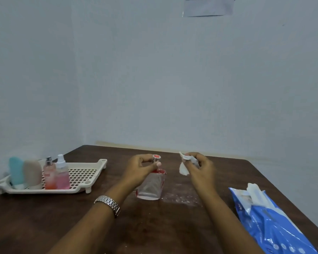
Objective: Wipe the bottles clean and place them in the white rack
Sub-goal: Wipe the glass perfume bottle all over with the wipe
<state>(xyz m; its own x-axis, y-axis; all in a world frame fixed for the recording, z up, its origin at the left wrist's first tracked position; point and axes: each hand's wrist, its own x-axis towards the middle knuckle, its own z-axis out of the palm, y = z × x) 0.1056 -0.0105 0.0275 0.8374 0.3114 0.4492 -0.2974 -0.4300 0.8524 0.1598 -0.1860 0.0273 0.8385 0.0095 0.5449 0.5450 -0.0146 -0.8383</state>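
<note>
A clear glass bottle with red trim and a silver, red-topped cap stands on the dark table, near the middle. My left hand pinches its cap and neck from the left. My right hand hovers a little to the right of the bottle and grips a crumpled white wipe. The white rack sits at the left of the table. In it stand a teal tube, a beige tube and two pink spray bottles.
A blue pack of wipes lies at the right front, a white sheet sticking out of its top. White smudges mark the table just right of the bottle. The table stands against a pale wall at the back and left.
</note>
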